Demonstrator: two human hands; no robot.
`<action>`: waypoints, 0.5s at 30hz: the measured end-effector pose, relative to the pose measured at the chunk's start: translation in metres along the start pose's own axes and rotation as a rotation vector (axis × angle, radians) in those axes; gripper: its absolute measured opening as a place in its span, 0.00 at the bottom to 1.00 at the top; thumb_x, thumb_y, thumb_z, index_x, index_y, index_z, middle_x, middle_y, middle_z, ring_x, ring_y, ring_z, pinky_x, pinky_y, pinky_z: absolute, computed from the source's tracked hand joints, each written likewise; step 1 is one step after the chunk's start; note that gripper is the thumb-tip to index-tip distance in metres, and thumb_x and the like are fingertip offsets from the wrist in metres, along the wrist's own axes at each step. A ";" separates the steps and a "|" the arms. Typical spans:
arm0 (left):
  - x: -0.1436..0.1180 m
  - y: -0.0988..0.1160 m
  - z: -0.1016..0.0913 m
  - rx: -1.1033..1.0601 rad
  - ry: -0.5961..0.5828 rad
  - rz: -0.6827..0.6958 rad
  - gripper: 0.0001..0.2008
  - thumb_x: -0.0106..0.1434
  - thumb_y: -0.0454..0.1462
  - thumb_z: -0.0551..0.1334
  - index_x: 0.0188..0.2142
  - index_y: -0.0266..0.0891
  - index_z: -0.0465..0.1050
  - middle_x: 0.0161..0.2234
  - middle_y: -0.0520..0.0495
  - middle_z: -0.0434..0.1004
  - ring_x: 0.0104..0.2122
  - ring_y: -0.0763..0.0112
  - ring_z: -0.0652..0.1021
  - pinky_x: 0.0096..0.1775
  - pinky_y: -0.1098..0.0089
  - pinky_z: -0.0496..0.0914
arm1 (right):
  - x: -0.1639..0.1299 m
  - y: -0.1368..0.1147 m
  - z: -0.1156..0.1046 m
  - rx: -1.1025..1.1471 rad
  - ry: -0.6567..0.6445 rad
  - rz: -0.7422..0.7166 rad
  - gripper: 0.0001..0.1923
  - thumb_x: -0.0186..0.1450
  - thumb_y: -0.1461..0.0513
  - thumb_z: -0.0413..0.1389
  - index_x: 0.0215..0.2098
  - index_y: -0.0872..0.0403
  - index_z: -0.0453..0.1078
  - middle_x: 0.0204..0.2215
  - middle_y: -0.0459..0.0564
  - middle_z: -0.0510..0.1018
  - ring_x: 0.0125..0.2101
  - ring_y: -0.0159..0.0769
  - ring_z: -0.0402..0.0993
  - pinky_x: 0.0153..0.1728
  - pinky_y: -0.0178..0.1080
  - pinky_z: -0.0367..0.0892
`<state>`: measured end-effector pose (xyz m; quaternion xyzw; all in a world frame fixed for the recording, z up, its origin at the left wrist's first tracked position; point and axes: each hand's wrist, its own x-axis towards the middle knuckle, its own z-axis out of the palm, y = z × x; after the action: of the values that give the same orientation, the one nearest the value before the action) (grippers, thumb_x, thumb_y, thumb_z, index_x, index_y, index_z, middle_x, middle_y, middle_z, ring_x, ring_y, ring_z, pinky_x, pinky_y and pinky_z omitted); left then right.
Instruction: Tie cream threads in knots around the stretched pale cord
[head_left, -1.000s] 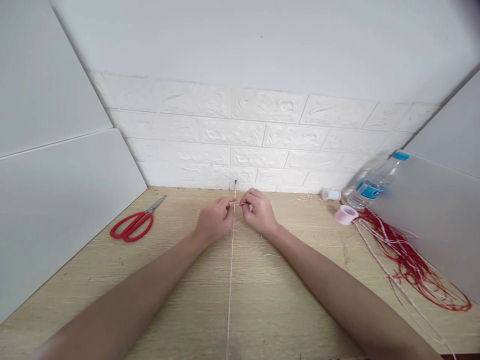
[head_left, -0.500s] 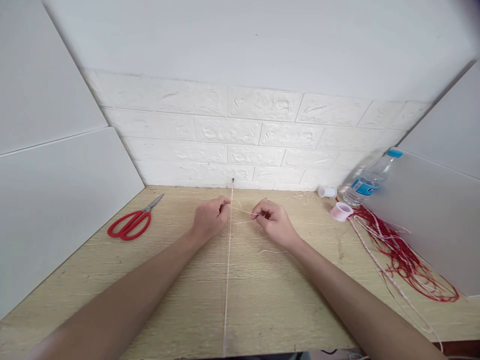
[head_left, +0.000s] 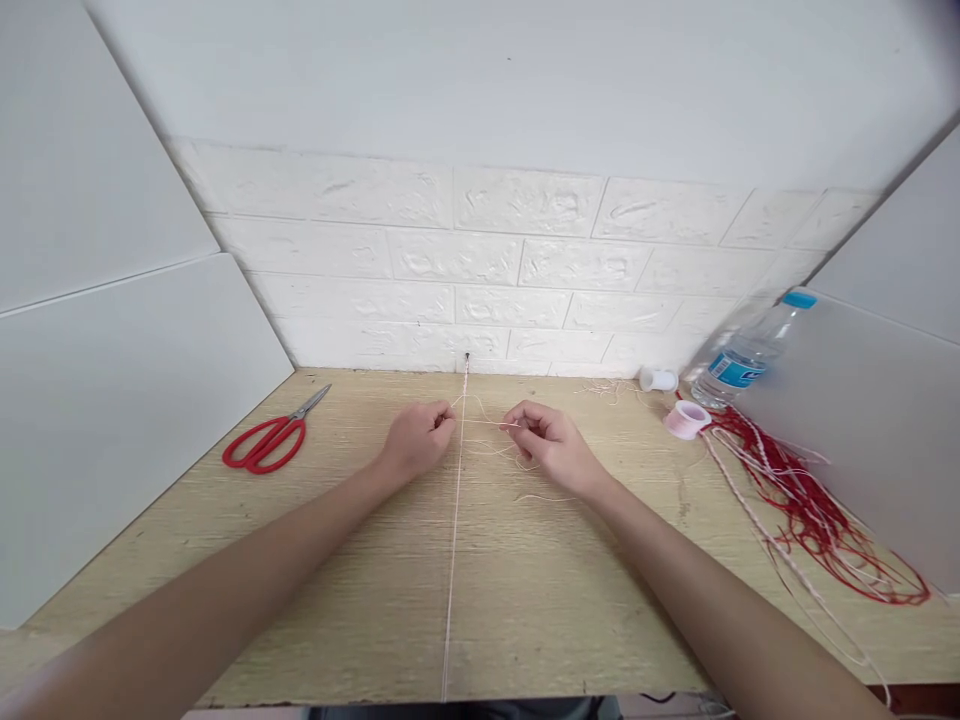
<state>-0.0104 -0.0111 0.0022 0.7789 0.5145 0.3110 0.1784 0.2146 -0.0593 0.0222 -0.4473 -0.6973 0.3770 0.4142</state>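
A pale cord [head_left: 454, 540] runs taut from a dark spot low on the wall, over the wooden tabletop, to its front edge; its far end looks knotted or braided. Just left of this cord, my left hand [head_left: 422, 437] is closed, pinching a thin thread. On the other side, my right hand [head_left: 551, 442] pinches the same thin thread [head_left: 484, 422] between thumb and curled fingers. The thread stretches across the cord between both hands. Loose loops of it lie on the table beneath and beside my right hand.
Red-handled scissors [head_left: 276, 440] lie at left. To the right are a white spool [head_left: 658, 380], a pink thread spool [head_left: 686, 420], a water bottle [head_left: 746, 355] and a heap of red and pink cords [head_left: 806, 490]. White panels [head_left: 135, 420] flank the table [head_left: 360, 600].
My left hand has shifted slightly left and down from the taut cord. The thread between my hands lies more level. The whole view has moved a little.
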 end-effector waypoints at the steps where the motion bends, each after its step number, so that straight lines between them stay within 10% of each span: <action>1: -0.001 -0.002 -0.002 -0.055 -0.015 -0.040 0.09 0.57 0.38 0.55 0.23 0.39 0.70 0.21 0.54 0.69 0.24 0.71 0.68 0.29 0.70 0.58 | -0.001 0.001 0.000 -0.116 0.030 -0.035 0.08 0.60 0.65 0.50 0.36 0.53 0.70 0.18 0.40 0.64 0.19 0.28 0.60 0.23 0.33 0.55; 6: -0.009 -0.008 -0.015 -0.324 -0.059 -0.172 0.10 0.57 0.42 0.59 0.28 0.39 0.74 0.21 0.56 0.67 0.23 0.74 0.65 0.29 0.71 0.58 | -0.004 0.003 -0.002 -0.478 0.131 -0.151 0.11 0.61 0.66 0.50 0.39 0.52 0.71 0.19 0.41 0.67 0.21 0.29 0.62 0.27 0.34 0.56; 15: -0.006 -0.008 -0.023 -0.469 -0.123 -0.134 0.12 0.57 0.42 0.60 0.22 0.38 0.67 0.18 0.56 0.58 0.20 0.78 0.58 0.24 0.72 0.52 | -0.001 0.000 -0.004 -0.245 0.390 -0.103 0.12 0.68 0.57 0.48 0.43 0.53 0.69 0.18 0.40 0.63 0.19 0.29 0.60 0.23 0.33 0.56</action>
<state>-0.0327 -0.0144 0.0123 0.6978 0.4671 0.3615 0.4053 0.2187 -0.0601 0.0236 -0.5225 -0.6665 0.1742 0.5024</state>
